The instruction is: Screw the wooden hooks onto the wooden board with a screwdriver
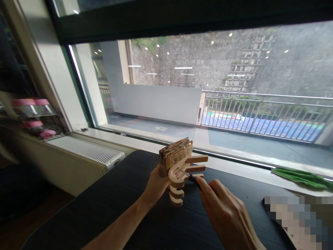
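Observation:
My left hand (155, 184) is closed around a wooden assembly (179, 163), a stack of layered blocks with several curved prongs sticking out to the right and down. I hold it above the dark table (111, 208). My right hand (223, 208) pinches a small screwdriver (191, 177) with a black handle. Its thin metal tip touches the curved wooden piece near the top of the arc.
A wide window with a sill (234, 156) runs behind the table; a balcony railing (260, 111) lies outside. A white radiator (85, 151) sits at left, beside a wire rack with pink-lidded containers (33, 114). A green item (301, 175) lies on the sill at right.

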{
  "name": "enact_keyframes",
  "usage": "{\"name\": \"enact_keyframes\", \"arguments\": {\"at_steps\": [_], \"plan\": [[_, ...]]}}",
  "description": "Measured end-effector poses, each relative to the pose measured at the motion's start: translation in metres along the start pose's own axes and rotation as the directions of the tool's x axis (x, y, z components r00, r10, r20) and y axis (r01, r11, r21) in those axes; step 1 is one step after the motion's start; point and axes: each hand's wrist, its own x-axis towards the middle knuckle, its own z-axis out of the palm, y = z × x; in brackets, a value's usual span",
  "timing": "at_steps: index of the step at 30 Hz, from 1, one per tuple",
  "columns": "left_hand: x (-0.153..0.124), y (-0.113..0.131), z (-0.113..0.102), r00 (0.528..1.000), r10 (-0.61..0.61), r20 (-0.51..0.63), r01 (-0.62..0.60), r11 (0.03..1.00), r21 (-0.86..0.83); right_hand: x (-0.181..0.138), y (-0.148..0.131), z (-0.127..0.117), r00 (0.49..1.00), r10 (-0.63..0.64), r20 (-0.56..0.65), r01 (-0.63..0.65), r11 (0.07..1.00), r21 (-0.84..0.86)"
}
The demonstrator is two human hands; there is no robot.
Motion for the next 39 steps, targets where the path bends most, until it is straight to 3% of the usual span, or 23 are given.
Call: {"name": "enact_keyframes", "arguments": {"at_steps": [5, 9, 17, 25, 31, 36, 39], "plan": [[-0.001, 0.002, 0.001, 1.000, -0.019, -0.015, 0.019, 1.000, -0.009, 0.002, -0.004, 0.003, 0.999, 0.030, -0.010, -0.030, 0.999, 0.039], [-0.002, 0.003, 0.002, 1.000, -0.006, -0.027, 0.006, 1.000, -0.005, 0.005, -0.007, 0.004, 0.982, 0.185, -0.033, -0.172, 0.956, 0.238], [-0.004, 0.007, 0.006, 1.000, -0.008, -0.014, 0.008, 1.000, 0.009, 0.006, -0.002, 0.001, 0.929, 0.346, 0.131, -0.370, 0.861, 0.349], [-0.003, 0.004, 0.004, 1.000, 0.003, -0.025, -0.003, 1.000, 0.025, 0.005, -0.004, -0.006, 0.978, 0.204, 0.046, -0.209, 0.940, 0.271], [-0.003, 0.005, 0.006, 1.000, -0.004, -0.024, 0.004, 1.000, 0.002, 0.006, -0.007, -0.011, 0.972, 0.233, 0.005, -0.228, 0.946, 0.233], [-0.003, 0.005, 0.005, 1.000, 0.017, -0.019, -0.017, 1.000, 0.010, 0.008, -0.005, -0.007, 0.983, 0.141, -0.118, -0.123, 0.980, 0.154], [-0.002, 0.004, 0.004, 1.000, 0.015, 0.003, -0.015, 1.000, 0.016, 0.007, -0.004, -0.003, 0.983, 0.133, -0.123, -0.119, 0.987, 0.110]]}}
